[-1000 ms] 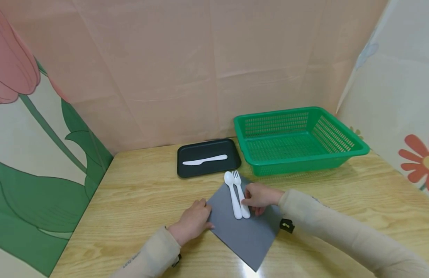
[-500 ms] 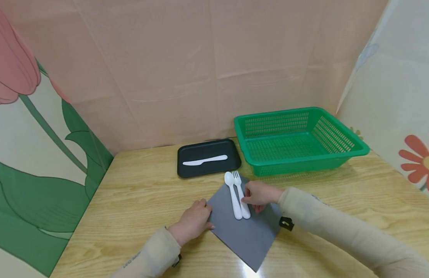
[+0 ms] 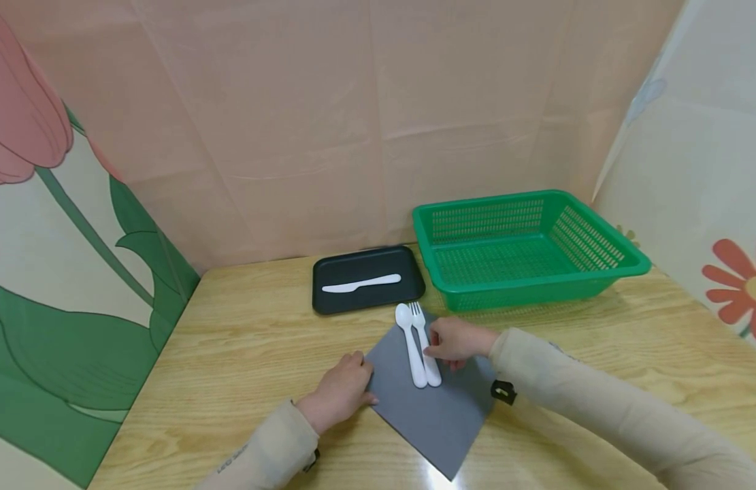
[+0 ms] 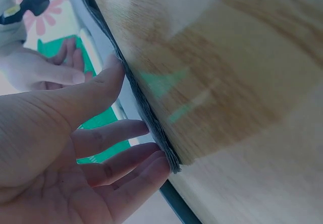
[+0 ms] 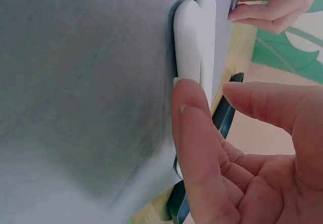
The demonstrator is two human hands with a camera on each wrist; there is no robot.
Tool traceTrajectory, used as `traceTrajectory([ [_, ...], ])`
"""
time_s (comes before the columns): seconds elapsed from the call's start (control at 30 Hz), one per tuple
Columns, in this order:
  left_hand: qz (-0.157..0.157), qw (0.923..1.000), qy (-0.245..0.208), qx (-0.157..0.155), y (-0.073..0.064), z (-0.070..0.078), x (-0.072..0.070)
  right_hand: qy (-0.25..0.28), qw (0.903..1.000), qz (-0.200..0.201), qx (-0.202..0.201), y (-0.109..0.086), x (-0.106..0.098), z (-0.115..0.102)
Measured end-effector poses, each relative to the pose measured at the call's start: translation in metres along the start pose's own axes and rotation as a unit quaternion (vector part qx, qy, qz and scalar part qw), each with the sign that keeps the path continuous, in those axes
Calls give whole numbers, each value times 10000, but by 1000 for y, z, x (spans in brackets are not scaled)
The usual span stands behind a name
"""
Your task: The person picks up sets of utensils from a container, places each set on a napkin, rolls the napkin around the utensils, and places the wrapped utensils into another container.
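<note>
A grey folded cloth napkin lies cornerwise on the table. On it a white spoon and a white fork rest side by side, heads toward the back. My left hand is at the napkin's left edge. In the left wrist view, its thumb and fingertips touch the layered napkin edge. My right hand is at the fork's right side. Seen from the right wrist, the extended fingers touch the white handle, while the thumb stands apart from it.
Behind the napkin sits a black tray with a white knife lying in it. To its right, a green perforated basket stands on the wooden table. Cloth-like sheets hang behind and at both sides.
The right hand has shifted very slightly toward the back of the table. The left hand, napkin and cutlery show no clear movement.
</note>
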State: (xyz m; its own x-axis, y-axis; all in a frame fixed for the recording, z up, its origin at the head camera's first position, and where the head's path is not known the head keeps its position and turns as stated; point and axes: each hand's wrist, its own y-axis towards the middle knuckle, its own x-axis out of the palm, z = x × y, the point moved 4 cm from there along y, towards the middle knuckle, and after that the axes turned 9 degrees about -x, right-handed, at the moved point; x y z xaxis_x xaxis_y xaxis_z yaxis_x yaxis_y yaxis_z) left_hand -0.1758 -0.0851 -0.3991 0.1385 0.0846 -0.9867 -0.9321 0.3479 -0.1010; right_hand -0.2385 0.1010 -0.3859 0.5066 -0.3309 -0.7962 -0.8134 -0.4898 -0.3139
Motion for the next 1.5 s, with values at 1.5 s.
traceTrajectory([
  [1.5, 159, 9997, 81, 151, -1, 0, 0, -1827, 9629, 1526, -1273, 61, -34, -56],
])
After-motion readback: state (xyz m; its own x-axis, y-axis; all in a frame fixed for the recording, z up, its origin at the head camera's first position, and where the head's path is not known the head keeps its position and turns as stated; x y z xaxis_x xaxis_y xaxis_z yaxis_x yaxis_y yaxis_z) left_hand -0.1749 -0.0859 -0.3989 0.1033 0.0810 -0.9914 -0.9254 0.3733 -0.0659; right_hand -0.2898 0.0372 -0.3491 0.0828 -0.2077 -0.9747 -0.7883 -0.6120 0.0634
